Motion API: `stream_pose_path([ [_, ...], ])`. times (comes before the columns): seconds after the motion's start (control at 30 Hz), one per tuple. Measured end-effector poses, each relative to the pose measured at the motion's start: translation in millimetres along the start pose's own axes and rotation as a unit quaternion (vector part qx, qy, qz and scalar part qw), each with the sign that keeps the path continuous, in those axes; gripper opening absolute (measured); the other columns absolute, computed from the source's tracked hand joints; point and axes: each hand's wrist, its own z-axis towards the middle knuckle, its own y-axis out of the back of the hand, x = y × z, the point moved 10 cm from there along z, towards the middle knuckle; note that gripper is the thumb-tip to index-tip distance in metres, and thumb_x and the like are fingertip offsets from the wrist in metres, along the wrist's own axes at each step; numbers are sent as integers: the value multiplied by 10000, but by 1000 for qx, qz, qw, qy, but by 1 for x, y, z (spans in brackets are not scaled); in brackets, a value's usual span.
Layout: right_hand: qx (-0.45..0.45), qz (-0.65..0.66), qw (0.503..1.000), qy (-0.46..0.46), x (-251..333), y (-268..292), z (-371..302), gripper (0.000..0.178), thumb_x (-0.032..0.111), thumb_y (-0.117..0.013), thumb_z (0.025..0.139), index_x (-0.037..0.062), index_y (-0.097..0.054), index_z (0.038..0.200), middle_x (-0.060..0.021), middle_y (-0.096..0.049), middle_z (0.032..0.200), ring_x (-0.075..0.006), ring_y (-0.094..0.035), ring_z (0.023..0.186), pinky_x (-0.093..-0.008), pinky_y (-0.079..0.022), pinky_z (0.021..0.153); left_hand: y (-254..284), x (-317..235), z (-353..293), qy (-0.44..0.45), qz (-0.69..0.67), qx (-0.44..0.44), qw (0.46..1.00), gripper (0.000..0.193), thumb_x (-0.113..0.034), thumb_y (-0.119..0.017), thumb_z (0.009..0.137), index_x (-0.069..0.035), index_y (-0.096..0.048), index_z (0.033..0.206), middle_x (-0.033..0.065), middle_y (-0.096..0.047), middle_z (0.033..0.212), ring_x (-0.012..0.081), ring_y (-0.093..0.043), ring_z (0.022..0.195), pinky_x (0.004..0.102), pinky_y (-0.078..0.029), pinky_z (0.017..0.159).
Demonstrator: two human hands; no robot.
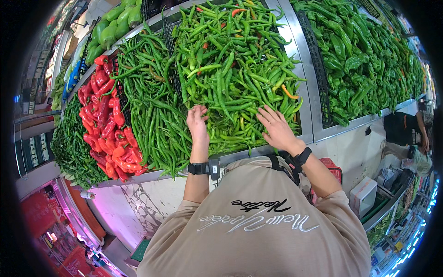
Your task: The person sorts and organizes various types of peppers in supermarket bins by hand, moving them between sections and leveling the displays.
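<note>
A heap of light green chili peppers [244, 83], with a few orange and red ones among them, fills the middle bin. At its near left edge is my left hand [198, 124], palm turned inward and fingers loosely bent. Nothing shows in its grasp. My right hand [279, 130] lies over the near right part of the heap, its fingers stretched out and touching the chilies. Both wrists wear black bands. Just left of my left hand are long, thin dark green peppers [161, 124] in the neighbouring bin.
Red peppers [108, 120] and leafy greens [74, 143] lie further left, pale green peppers [120, 23] at the back left. Across a metal divider [304, 69], wrinkled green peppers [355, 60] fill the right bin. Another person [406, 131] stands at the far right, beside a scale-like device [387, 177].
</note>
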Motion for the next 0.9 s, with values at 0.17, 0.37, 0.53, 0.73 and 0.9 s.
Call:
stream_pose_path([
  [0.17,-54,19,998,20,3,8,-8,319,146,-670,829,26,-618,1119,-136,-544,1318,-339,-486,1238,-462,-381,1050,15,5,-10,-14,32,-10,999,253,-235,-510,1035,-26,-599,926,74,-657,898,171,-633,834,283,-473,695],
  [0.37,-87,41,995,-41,-4,18,-22,277,209,-583,951,27,-612,744,-156,-644,782,-351,-615,824,-463,-468,787,34,13,-27,32,-11,-6,999,405,-290,-521,1039,-144,-423,673,-59,-354,557,83,-329,448,269,-238,430],
  [0.53,-80,44,987,-136,-34,1,-72,284,237,-551,981,25,-584,796,-194,-629,696,-428,-618,687,-544,-468,633,47,42,-45,73,20,2,997,427,-303,-507,1041,-180,-378,653,-81,-313,542,61,-268,425,268,-172,398],
  [0.73,-105,73,966,-226,-72,-9,-140,190,25,-511,887,43,-568,1067,-216,-661,796,-446,-638,787,-552,-482,696,47,63,-49,55,52,-7,997,346,-197,-475,1032,-116,-476,696,-74,-358,600,55,-312,516,274,-193,473],
  [0.9,-176,158,930,-280,-98,-3,-185,224,10,-562,856,13,-596,1077,-200,-656,1008,-409,-637,902,-495,-505,789,10,45,-65,42,113,42,992,135,-76,-503,959,9,-541,1057,24,-543,770,108,-501,635,243,-399,551],
])
